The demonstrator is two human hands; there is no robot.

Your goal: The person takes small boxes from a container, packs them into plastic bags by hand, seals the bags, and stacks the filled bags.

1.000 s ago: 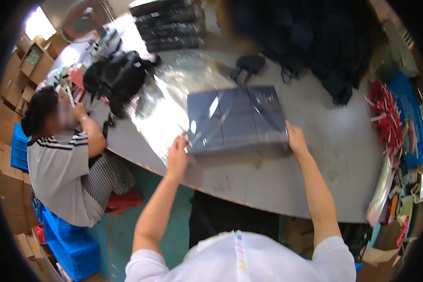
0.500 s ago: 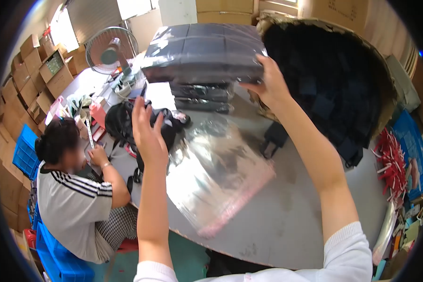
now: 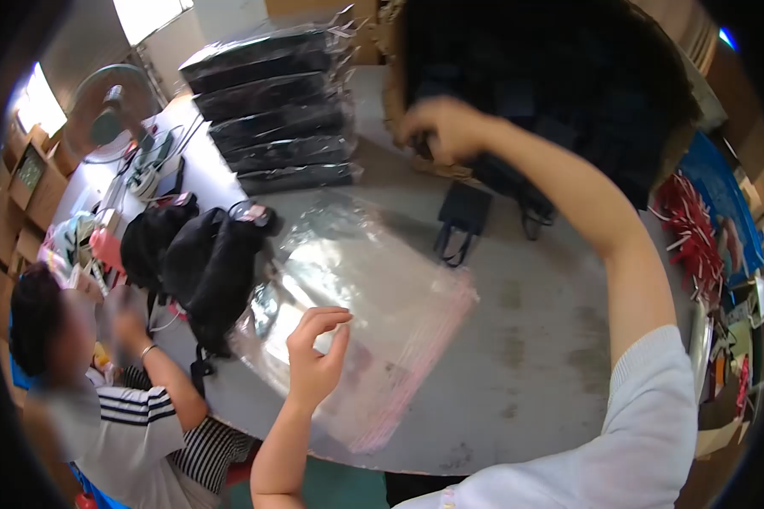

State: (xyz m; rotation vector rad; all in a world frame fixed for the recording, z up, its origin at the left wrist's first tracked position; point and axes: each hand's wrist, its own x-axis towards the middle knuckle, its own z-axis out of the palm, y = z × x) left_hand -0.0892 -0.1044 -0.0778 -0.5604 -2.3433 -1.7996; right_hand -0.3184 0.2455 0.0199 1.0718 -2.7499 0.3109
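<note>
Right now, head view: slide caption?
Left hand over clear plastic bags, right hand near dark pile, wrapped packs stacked beyond.

Wears wht short-slv top [image 3: 603, 458] w/ ribbed cuff [image 3: 647, 356].

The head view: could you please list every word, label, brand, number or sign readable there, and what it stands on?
No text can be read.
White shirt: small coloured marks, too blurred to read.
Wrapped stack: no lettering can be made out.
Clear bags: none legible.
</note>
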